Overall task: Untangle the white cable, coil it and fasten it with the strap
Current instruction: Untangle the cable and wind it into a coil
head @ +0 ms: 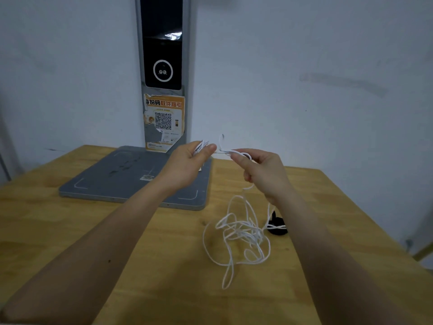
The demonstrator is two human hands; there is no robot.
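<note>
A thin white cable [241, 233] lies in a loose tangle on the wooden table [70, 231], right of centre. From the tangle a strand rises to my raised hands. My left hand [187, 164] grips a small bunch of cable loops between fingers and thumb. My right hand [260, 170] pinches the cable just to the right, with a short loop sticking up between the two hands. A black strap [277, 227] lies on the table at the tangle's right side, with a strand of cable crossing it.
A grey flat base plate [112, 181] of a tall scanner column [162, 66] stands at the back of the table, against the white wall. An orange label with a QR code [164, 120] is stuck on the column. The table's right edge runs close to the strap.
</note>
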